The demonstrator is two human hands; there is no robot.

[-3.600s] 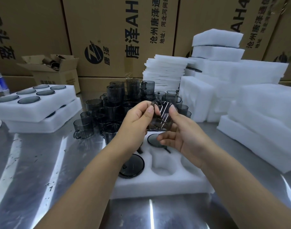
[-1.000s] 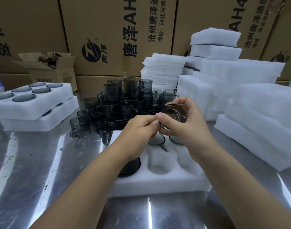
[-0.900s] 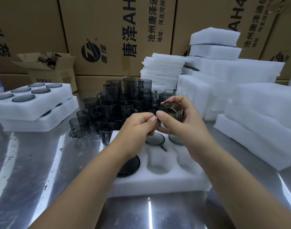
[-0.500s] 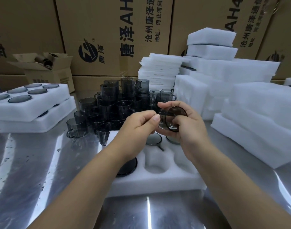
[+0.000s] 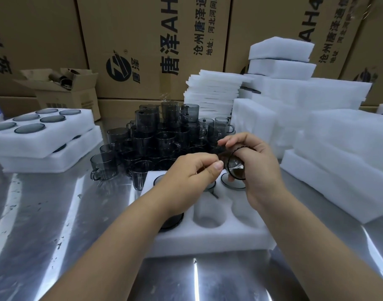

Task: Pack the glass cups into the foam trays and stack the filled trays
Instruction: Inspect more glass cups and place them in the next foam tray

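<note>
Well, the steel desk (image 5: 45, 213) carries a white foam tray (image 5: 208, 237) (cups already sit in several of its pockets), with loose glass cups (image 5: 160, 135) heaped just behind it. Above the tray's far edge, the right hand (image 5: 258, 170) curls round one tilted cup (image 5: 236, 167), and the left hand (image 5: 186, 177) pinches its near side.

Printed cardboard boxes (image 5: 142, 40) behind, small open carton (image 5: 62, 92), shiny steel table (image 5: 45, 213)

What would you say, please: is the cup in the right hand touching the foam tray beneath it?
Apart. The head view shows the right hand holding the cup up, clear above the foam tray.
</note>
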